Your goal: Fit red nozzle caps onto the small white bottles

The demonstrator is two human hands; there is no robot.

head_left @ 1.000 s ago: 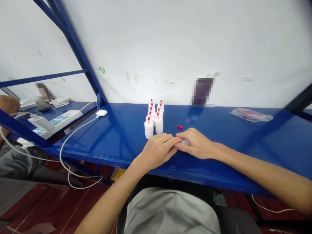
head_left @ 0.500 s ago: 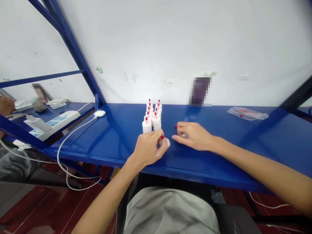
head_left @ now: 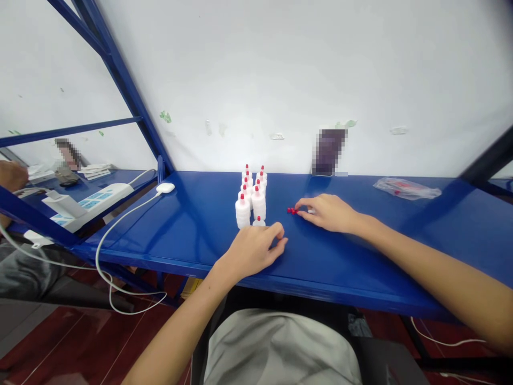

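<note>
My left hand point(head_left: 256, 248) rests on the blue shelf point(head_left: 192, 224), fingers curled round a small white bottle with a red cap point(head_left: 259, 220). That bottle stands at the near end of two rows of like bottles point(head_left: 251, 193). My right hand point(head_left: 329, 213) lies further right, palm down, with its fingers bent. Its fingertips touch a little heap of loose red caps point(head_left: 292, 210). Something pale shows under its fingers, but I cannot make it out.
A clear plastic bag point(head_left: 404, 188) lies at the back right. A dark blurred object point(head_left: 329, 152) leans on the wall. A white puck on a cable point(head_left: 165, 187) and a power strip point(head_left: 96, 198) are at the left. Another person's hand point(head_left: 12, 176) shows at the far left.
My hands came apart. The left one carried the capped bottle left and stood it at the front of the rows. The right one moved back to the red caps.
</note>
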